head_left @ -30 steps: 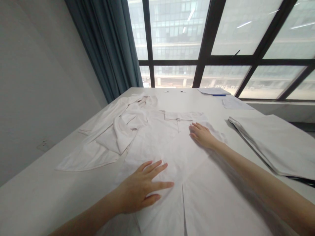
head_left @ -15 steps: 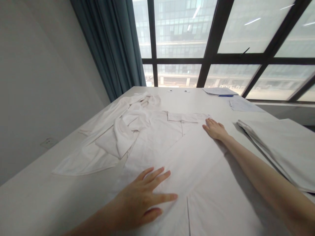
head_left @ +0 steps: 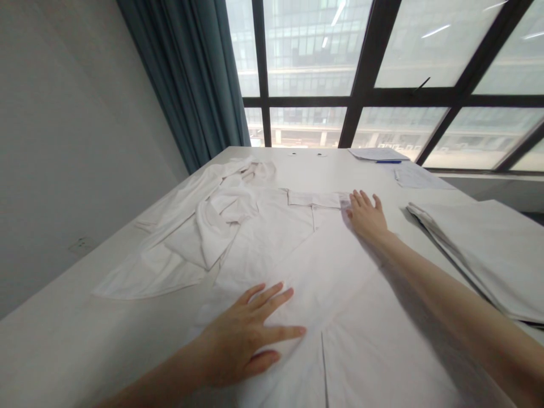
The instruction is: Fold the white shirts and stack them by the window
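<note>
A white garment point(head_left: 323, 266) with a collar-like band point(head_left: 314, 199) at its far end lies spread over the white table. My left hand point(head_left: 250, 334) rests on its near part with fingers spread, the palm side down. At the far right corner of the garment, beside the band, my right hand point(head_left: 365, 215) lies palm down with its fingers extended on the cloth. Left of the garment is more rumpled white cloth point(head_left: 182, 238), loosely bunched; whether it belongs to the same garment I cannot tell.
A folded white cloth stack point(head_left: 480, 249) lies on the right side of the table point(head_left: 140, 334). Papers point(head_left: 420, 177) and a blue pen point(head_left: 388, 162) are at the far right. A blue curtain point(head_left: 191, 79) and windows point(head_left: 314, 51) stand behind; a wall runs along the left.
My right hand has shifted slightly away and to the left along the garment's far edge, its fingers now near the band's end. My left hand stays in place on the cloth.
</note>
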Demonstrator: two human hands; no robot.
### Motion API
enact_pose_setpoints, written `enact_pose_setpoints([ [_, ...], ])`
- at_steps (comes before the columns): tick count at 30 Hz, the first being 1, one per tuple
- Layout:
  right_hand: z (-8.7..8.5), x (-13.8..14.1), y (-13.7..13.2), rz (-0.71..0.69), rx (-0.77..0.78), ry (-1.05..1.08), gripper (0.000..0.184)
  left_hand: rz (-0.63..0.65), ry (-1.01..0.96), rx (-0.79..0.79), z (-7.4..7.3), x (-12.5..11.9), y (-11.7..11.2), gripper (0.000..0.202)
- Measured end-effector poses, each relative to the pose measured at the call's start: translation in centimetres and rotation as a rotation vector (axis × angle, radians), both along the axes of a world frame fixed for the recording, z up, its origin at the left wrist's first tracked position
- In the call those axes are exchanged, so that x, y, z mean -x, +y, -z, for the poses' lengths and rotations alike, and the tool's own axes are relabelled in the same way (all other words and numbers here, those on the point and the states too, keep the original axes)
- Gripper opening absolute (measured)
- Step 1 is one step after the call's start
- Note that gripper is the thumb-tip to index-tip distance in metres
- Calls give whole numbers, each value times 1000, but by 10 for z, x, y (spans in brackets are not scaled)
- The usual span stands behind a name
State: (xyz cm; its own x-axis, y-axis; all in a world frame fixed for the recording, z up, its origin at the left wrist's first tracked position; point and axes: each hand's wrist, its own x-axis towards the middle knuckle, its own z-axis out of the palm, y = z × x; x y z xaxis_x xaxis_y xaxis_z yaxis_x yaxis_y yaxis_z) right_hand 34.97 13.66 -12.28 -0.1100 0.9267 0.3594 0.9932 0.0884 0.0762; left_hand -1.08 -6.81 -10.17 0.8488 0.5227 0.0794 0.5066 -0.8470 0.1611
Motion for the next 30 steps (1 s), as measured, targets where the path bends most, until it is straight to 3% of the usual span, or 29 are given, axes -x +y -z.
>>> enact_pose_setpoints([
  [2,0,26,-26,-130,-32,-9,53,0,-15,-8,1,0,0,67],
  [5,2,59,-67,-357,65,32,54,1,-4,-7,0,0,-1,68],
  [8,5,69,-93,-472,200,78,54,3,10,-2,-1,-1,-1,69],
  [13,8,32,-79,-308,310,98,60,1,-15,-3,0,-1,-1,66],
  [19,12,-22,-45,-71,279,86,61,-5,-4,-1,3,-1,0,67],
  [30,13,-36,-36,55,250,115,63,0,39,17,3,0,1,67],
])
